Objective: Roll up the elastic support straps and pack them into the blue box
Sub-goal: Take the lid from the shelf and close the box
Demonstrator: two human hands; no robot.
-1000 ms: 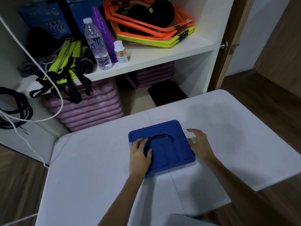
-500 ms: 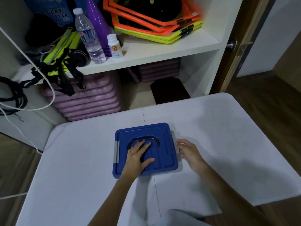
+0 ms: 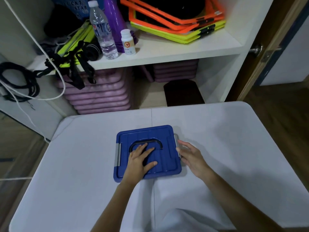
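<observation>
The blue box point(image 3: 168, 144) sits on the white table point(image 3: 80, 173) with its lid on, a black handle lying flat on top and grey latches at both sides. My left hand point(image 3: 139, 159) presses flat on the lid, fingers spread just below the handle. At the box's right side, my right hand point(image 3: 190, 154) reaches the right latch with fingers extended. No elastic straps are visible on the table; black and yellow-green straps point(image 3: 73, 52) lie on the shelf at the far left.
A white shelf unit point(image 3: 167, 56) stands behind the table with a water bottle point(image 3: 103, 30), a purple bottle point(image 3: 115, 22), a small white jar point(image 3: 127, 41) and orange and yellow frames point(image 3: 175, 22). Purple mats point(image 3: 100, 94) are stacked below. Black cords point(image 3: 18, 81) hang at left.
The box has turned square to me. My left hand slid from the box's left edge onto the middle of the lid. My right hand stayed by the right latch.
</observation>
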